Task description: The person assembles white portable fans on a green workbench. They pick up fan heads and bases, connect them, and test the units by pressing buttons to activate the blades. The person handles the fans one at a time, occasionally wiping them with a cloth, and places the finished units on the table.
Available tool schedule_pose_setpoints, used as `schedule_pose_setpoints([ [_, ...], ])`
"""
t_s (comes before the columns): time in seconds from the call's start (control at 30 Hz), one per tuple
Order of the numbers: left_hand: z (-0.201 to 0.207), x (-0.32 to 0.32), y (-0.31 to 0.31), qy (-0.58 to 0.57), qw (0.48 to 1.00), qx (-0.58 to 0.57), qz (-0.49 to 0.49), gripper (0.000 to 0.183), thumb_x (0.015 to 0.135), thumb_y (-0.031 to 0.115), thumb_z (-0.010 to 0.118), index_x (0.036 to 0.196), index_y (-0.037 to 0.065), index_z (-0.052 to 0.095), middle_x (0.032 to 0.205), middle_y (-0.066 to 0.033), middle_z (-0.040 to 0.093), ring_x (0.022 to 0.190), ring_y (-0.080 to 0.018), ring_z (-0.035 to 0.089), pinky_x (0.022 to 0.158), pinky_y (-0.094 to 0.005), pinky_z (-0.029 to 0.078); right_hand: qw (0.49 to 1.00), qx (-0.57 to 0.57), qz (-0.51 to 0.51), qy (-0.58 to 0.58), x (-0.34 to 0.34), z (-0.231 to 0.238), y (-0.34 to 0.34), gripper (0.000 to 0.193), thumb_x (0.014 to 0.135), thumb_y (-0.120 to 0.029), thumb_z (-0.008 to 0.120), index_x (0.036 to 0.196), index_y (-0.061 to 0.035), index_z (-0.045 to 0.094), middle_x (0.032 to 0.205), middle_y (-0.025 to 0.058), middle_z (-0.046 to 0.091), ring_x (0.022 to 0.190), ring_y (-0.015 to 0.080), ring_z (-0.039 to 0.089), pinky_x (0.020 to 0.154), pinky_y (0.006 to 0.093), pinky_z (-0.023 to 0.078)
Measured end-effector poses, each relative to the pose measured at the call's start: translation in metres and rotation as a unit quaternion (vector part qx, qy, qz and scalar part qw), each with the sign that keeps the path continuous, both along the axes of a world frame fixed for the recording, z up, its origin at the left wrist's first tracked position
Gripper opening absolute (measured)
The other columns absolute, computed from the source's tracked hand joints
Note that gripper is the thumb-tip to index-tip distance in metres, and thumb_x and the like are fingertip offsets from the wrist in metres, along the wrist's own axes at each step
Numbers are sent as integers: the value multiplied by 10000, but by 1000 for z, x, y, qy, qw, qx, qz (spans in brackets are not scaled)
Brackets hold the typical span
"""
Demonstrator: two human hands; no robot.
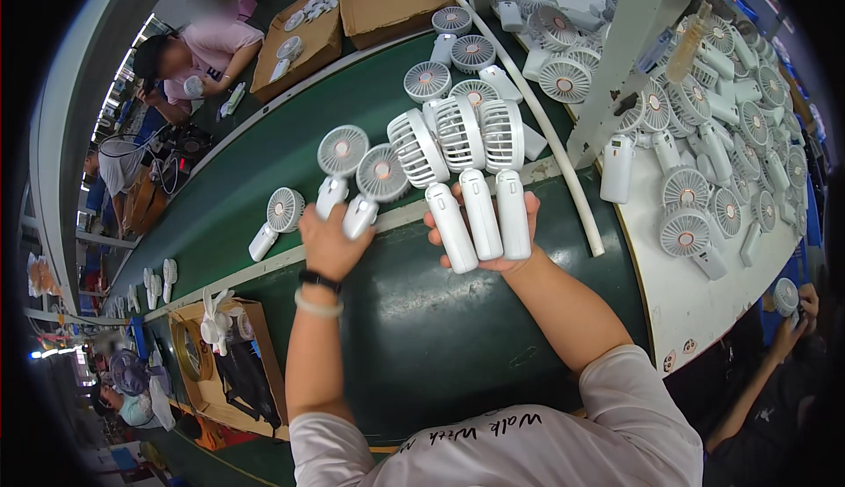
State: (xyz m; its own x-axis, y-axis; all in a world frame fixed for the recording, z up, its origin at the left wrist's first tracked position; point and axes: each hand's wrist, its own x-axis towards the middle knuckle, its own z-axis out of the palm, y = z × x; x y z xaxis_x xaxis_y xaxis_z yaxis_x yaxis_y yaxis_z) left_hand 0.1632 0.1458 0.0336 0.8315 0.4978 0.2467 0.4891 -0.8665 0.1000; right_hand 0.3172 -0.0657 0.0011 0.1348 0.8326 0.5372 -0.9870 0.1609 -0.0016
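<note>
My right hand [532, 212] holds three white handheld fans [480, 214] side by side, their caged heads pointing away from me and their handles toward me. The fingers show only at the edges, behind the handles. To its left, my left hand [331, 245] is closed round the handles of two more handheld fans [359, 216], whose round grilles face up over the green belt. Another handheld fan [283, 210] lies on the belt left of that hand. Several fans [428, 81] lie farther along the belt, partly hidden behind those in my right hand.
A white table [656, 289] at right bears a large heap of fans. A pale tube [563, 157] runs along the belt beside a metal post [620, 73]. Cardboard boxes [396, 16] stand beyond the belt. Co-workers [211, 47] sit at far left and right.
</note>
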Motion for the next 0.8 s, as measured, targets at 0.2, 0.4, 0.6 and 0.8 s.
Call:
schedule_pose_setpoints([
  [0.2, 17, -113, -71, 20, 996, -16, 85, 586, 615, 322, 758, 1082, 33, 553, 1184, -311, 382, 1070, -464, 384, 906, -512, 348, 1000, 5, 2, -16, -5, 8, 0, 803, 681, -565, 638, 1285, -85, 418, 1316, 279, 357, 1188, 426, 429, 935, 590, 385],
  [0.4, -10, -187, -103, 43, 990, -55, 120, 615, 636, 295, 751, 1130, 20, 508, 1246, -351, 336, 1115, -496, 357, 938, -532, 311, 983, -122, -70, -118, -19, 37, -49, 896, 639, -495, 669, 1307, 16, 362, 1234, 250, 466, 1123, 385, 498, 946, 471, 421],
  [0.6, 9, -191, -116, -36, 998, -5, 51, 496, 712, 259, 677, 1067, -38, 501, 1146, -230, 415, 1025, -382, 413, 860, -495, 344, 877, -342, -233, -243, -34, 47, -168, 967, 527, -355, 764, 1313, 21, 344, 1204, 253, 488, 1106, 372, 512, 960, 466, 409],
  [0.8, 10, -155, -132, -323, 701, -635, -23, 428, 904, 346, 467, 1146, -7, 467, 1029, -175, 514, 882, -263, 516, 737, -395, 430, 733, -399, -541, -107, -11, 98, -231, 718, 719, -406, 671, 1240, 4, 397, 1156, 199, 522, 1069, 332, 539, 918, 446, 455],
])
